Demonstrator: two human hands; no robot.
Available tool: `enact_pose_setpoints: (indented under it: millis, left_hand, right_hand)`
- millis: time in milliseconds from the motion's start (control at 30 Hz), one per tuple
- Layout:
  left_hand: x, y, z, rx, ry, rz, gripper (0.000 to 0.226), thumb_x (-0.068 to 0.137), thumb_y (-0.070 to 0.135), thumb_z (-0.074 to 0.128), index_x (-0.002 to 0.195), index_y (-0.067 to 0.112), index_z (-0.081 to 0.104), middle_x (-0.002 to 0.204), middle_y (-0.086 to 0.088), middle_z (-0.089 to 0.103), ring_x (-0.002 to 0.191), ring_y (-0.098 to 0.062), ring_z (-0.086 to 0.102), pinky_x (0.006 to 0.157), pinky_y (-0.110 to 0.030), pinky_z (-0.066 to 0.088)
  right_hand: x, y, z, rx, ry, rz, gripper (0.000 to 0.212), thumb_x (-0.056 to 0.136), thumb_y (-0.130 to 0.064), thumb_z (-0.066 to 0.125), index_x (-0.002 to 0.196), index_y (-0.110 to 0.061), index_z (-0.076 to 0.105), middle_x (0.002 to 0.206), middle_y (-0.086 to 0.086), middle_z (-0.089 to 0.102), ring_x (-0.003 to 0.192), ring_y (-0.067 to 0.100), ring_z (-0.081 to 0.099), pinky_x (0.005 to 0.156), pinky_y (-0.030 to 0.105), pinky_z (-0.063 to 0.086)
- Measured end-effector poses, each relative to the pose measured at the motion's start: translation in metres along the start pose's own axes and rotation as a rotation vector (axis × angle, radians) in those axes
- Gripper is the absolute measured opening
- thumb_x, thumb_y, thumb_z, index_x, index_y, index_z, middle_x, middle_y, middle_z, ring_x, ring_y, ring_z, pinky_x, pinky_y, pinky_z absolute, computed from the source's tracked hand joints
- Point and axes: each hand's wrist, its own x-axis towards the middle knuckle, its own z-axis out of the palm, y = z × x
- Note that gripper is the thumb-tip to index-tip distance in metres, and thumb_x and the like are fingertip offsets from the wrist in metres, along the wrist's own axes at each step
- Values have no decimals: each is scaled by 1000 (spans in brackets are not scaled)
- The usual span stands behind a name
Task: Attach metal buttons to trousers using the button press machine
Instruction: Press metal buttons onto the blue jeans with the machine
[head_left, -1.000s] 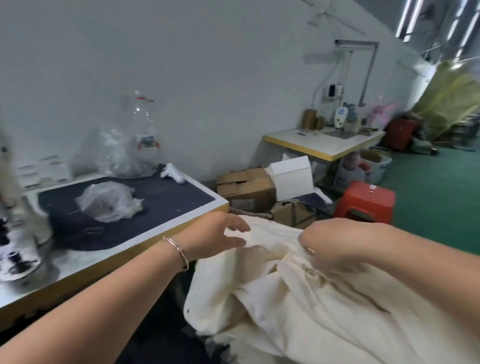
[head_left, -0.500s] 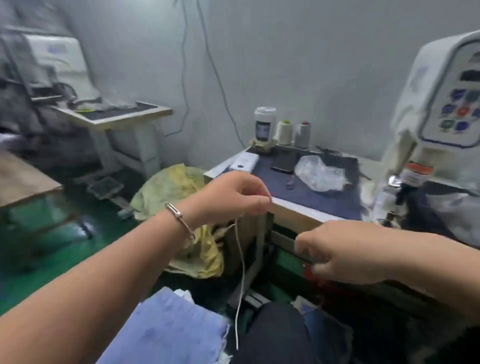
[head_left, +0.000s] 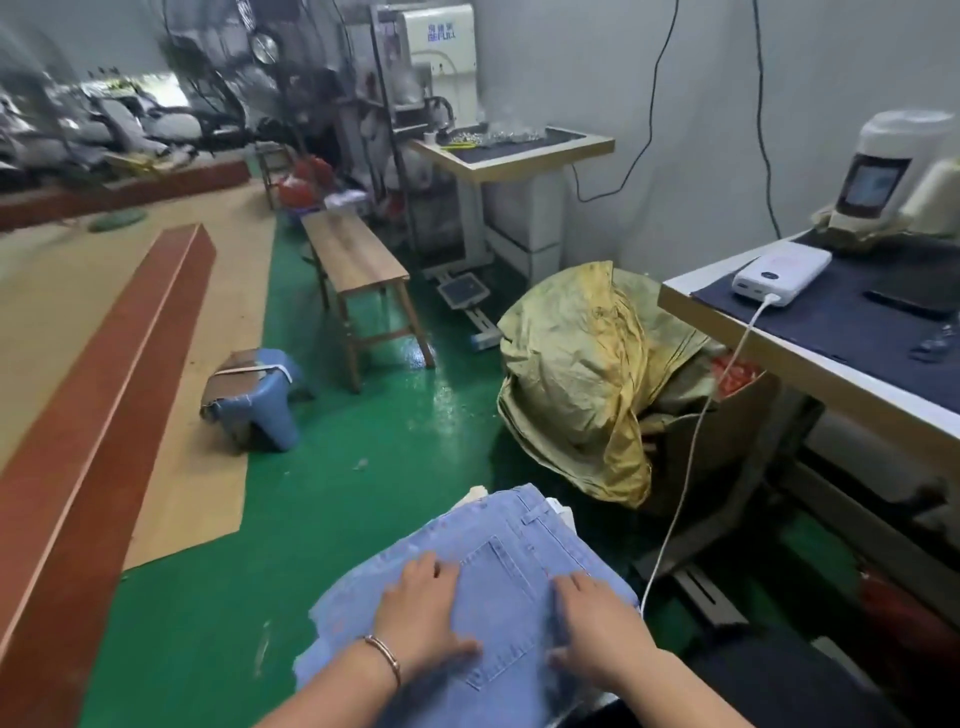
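- Denim trousers (head_left: 498, 587), light blue, lie on a stack near the bottom of the view, low beside the table (head_left: 810, 364) at right; back pocket up, waistband at the far end.
- Their long axis runs from near left to far right, waist pointing away toward the yellow sack (head_left: 582, 374).
- Left hand (head_left: 421, 613) rests flat on the cloth left of the pocket, fingers spread, grip released.
- Right hand (head_left: 597, 634) presses flat at the pocket's right edge, also released, holding nothing.
- Judged step: picking up the next pair. Better to pinch the waistband with both hands, lift only the top layer, and carry it waist-first to the machine.
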Motion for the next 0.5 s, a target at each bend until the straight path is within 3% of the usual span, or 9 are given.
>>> enact_pose_setpoints:
  millis: [67, 133, 200, 267, 367, 433, 467, 500]
  left_hand:
    - [10, 1, 3, -23, 85, -63, 115, 69, 71, 68, 156, 22, 10, 160, -6, 12, 150, -26, 10, 121, -43, 18]
    - [22, 1, -2, -30, 99, -124, 126, 68, 74, 69, 158, 20, -2, 162, -7, 11, 151, -24, 10, 121, -48, 16]
    - [31, -1, -8, -15, 59, -184, 132, 62, 77, 71, 157, 18, 0, 156, -7, 24, 146, -24, 24, 118, -55, 19]
    - [38, -2, -14, 43, 46, -189, 129, 57, 78, 73, 154, 19, 13, 146, -5, 37, 138, -25, 35, 113, -53, 26]
    - [39, 1, -22, 151, 71, -148, 97, 61, 71, 75, 136, 21, 39, 130, -1, 55, 123, -24, 49, 98, -40, 39]
    - [31, 10, -21, 105, 142, -74, 45, 75, 49, 71, 107, 26, 49, 109, 0, 65, 110, -26, 58, 84, -34, 40]
    - [25, 16, -19, 0, 152, -25, 23, 78, 34, 65, 86, 27, 45, 90, 1, 63, 97, -25, 60, 73, -33, 37]
    - [21, 20, -16, -141, 134, 22, 24, 75, 23, 60, 71, 23, 36, 71, 4, 51, 79, -23, 55, 64, -33, 30]
  right_hand:
    - [1, 11, 12, 52, -4, 28, 85, 77, -53, 67, 144, -21, 26, 150, 3, 24, 136, 23, 29, 104, 36, 37]
    - [3, 16, 17, 64, 29, 34, 91, 74, -56, 67, 146, -23, 22, 156, 7, 10, 141, 25, 22, 106, 36, 36]
    - [4, 21, 19, 130, 59, 100, 99, 73, -56, 69, 149, -25, 14, 158, 11, 1, 144, 28, 14, 109, 38, 34]
    - [6, 26, 18, 310, 48, 222, 108, 71, -53, 71, 151, -21, 7, 156, 15, 6, 143, 30, 18, 109, 38, 35]
    - [8, 35, 14, 572, 64, 364, 112, 70, -40, 76, 151, -13, 4, 143, 15, 26, 129, 31, 39, 103, 36, 41]
    - [7, 42, 9, 830, 124, 446, 105, 72, -24, 78, 149, -8, 10, 139, 16, 37, 114, 30, 50, 95, 35, 45]
    - [7, 46, 8, 974, 168, 478, 100, 73, -15, 78, 149, -7, 14, 136, 16, 43, 105, 29, 54, 89, 35, 47]
    - [8, 52, 6, 1123, 207, 513, 98, 74, -7, 77, 150, -8, 16, 132, 16, 47, 96, 28, 57, 84, 36, 49]
